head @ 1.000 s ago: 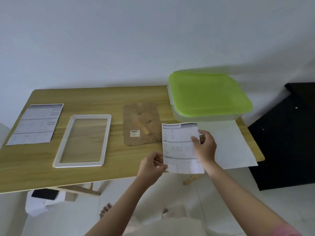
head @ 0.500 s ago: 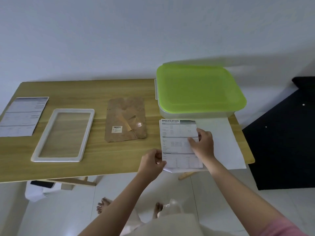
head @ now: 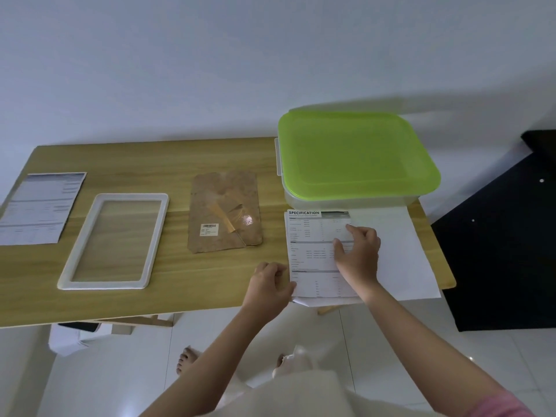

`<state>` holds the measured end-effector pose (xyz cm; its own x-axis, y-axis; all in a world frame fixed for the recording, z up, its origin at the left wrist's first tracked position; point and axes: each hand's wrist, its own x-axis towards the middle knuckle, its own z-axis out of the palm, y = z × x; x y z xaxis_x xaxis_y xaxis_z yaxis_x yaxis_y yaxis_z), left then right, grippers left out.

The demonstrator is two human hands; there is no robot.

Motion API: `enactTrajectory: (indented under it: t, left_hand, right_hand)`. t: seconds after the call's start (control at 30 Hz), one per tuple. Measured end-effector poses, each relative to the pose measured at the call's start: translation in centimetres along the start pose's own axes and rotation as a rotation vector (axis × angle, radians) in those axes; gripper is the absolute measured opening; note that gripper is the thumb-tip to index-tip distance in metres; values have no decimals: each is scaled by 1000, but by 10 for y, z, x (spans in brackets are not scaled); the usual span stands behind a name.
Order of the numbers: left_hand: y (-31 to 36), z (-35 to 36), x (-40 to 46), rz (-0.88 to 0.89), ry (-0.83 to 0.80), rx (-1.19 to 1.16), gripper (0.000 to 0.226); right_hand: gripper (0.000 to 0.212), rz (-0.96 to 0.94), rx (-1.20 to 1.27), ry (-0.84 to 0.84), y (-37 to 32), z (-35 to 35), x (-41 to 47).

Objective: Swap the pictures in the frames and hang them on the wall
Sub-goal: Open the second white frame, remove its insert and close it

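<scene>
We note, far left on the pale wooden table (head: pixel 180 164), a printed sheet (head: pixel 40 207) lying flat, matte, its text too small to read. Just beside it lies a white rectangular picture frame (head: pixel 115 240) with rounded corners; the wood grain shows through its clear pane. Next comes a brown fibreboard backing board (head: pixel 225 210), rough-textured, carrying a barcode label and a folded stand.

Left hand (head: pixel 269 288): fingers curled, pinching the lower left corner of the specification sheet (head: pixel 314 251). Right hand (head: pixel 358 254): fingers bent, pressing down on the sheet's right half, covering part of the print. The sheet lies at the table's near right edge, over a larger blank white paper (head: pixel 403 251). Behind it sits a translucent box with a glossy lime-green lid (head: pixel 355 155).
</scene>
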<state>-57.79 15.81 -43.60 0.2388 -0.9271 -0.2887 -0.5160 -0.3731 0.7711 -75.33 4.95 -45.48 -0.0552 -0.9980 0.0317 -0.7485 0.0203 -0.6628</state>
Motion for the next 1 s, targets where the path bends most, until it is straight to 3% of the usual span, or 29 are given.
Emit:
enactTrajectory:
  t: [0.13,0.27,0.6,0.8,1.0]
  left_hand:
    - [-11,-32,-2,20,63,-22,37]
    - [-37,-89,-4,25,171,-67,29]
    - [-168,-304,4,-95,404,-61,28]
    - [-243,-403,11,-194,500,-11,34]
    - [-301,-455,28,-263,449,34,46]
  right_hand:
    - [39,-145,7,46,-33,13,-7]
    - [34,-270,62,26,-88,49,-23]
    - [35,-477,134,-140,-288,198,-66]
    - [45,-454,123,-302,-396,280,-75]
    - [53,-410,-43,-450,-462,347,-71]
